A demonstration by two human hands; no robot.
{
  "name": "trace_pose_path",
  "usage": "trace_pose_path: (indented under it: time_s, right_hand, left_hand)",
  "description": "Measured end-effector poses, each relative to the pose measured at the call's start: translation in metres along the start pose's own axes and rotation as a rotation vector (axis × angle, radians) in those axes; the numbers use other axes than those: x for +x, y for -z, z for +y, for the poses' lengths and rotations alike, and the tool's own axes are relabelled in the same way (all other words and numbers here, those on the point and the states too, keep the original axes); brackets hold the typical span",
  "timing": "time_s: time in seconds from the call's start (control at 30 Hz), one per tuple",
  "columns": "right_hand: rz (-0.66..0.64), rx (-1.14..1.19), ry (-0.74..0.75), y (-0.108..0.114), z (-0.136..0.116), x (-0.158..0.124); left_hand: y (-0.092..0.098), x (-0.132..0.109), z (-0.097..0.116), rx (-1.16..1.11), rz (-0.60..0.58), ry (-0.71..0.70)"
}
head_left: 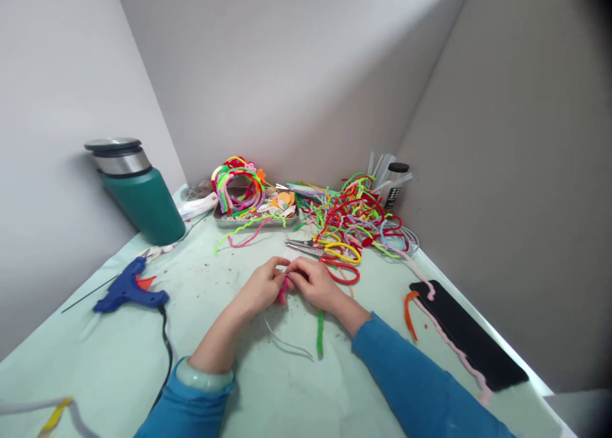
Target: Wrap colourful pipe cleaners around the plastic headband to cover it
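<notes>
Both hands meet at the middle of the table around a small bright pink pipe cleaner piece [282, 289]. My left hand [266, 284] pinches it from the left, thumb and fingers pressed together. From the other side my right hand [312, 281] closes its fingertips on the same pink piece, which they partly cover. Just beyond the right hand lie scissors with red handles [351, 273] and scissors with yellow handles [352, 253]. A green pipe cleaner [320, 336] and a thin pale strand [289, 346] rest below the hands.
At left are a blue glue gun [131, 288] and a green bottle [143, 202]. Along the back stand a metal tray [258, 222] of craft pieces and a heap of colourful pipe cleaners [354, 208]. A black flat object [473, 336] lies at right under a pink strand.
</notes>
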State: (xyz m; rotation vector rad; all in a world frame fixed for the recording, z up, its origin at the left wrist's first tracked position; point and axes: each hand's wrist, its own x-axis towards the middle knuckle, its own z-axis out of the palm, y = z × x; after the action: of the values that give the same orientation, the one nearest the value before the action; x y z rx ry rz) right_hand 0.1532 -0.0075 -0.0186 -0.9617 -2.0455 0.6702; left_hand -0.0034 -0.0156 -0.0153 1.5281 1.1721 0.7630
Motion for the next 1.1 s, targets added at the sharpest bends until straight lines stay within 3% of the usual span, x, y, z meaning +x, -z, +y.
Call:
trace_pose_path:
  time_s: [0.13, 0.27, 0.67, 1.1]
  right_hand:
    - [-0.004, 0.031, -0.035, 0.001, 0.001, 0.001]
    - [0.001, 0.004, -0.046, 0.0, 0.002, 0.001]
    - [0.013, -0.028, -0.046, -0.002, 0.006, 0.001]
    - [0.017, 0.002, -0.042, -0.002, 0.007, 0.001]
  left_hand:
    - [0.001, -0.002, 0.003, 0.127, -0.001, -0.061]
    - [0.005, -0.006, 0.012, 0.377, 0.074, -0.117]
    - [0.003, -0.007, 0.017, 0.78, 0.194, -0.078]
    - [0.006, -0.008, 0.023, 0.67, 0.161, -0.049]
